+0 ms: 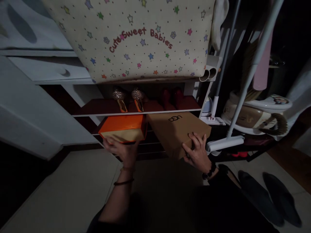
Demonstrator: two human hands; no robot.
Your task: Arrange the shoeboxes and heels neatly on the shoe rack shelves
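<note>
An orange box (123, 123) with a pale yellow front sits on the shelf level below the shoes. My left hand (122, 152) grips its lower front, fingers at the left side and thumb toward the right. Beside it, a brown shoe box (173, 129) marked UGG juts out from the same level, at an angle. My right hand (197, 153) holds its front right corner, with fingertips on the lid and the front edge; the palm side is hidden.
On the shelf (104, 106) above stand glittery gold heels (128, 97) and dark red shoes (172, 97). A star-printed cloth (148, 42) hangs over the top. At right are a lint-roller-like mop (225, 143), a child's potty (255, 113) and dark slippers (269, 197) on the floor.
</note>
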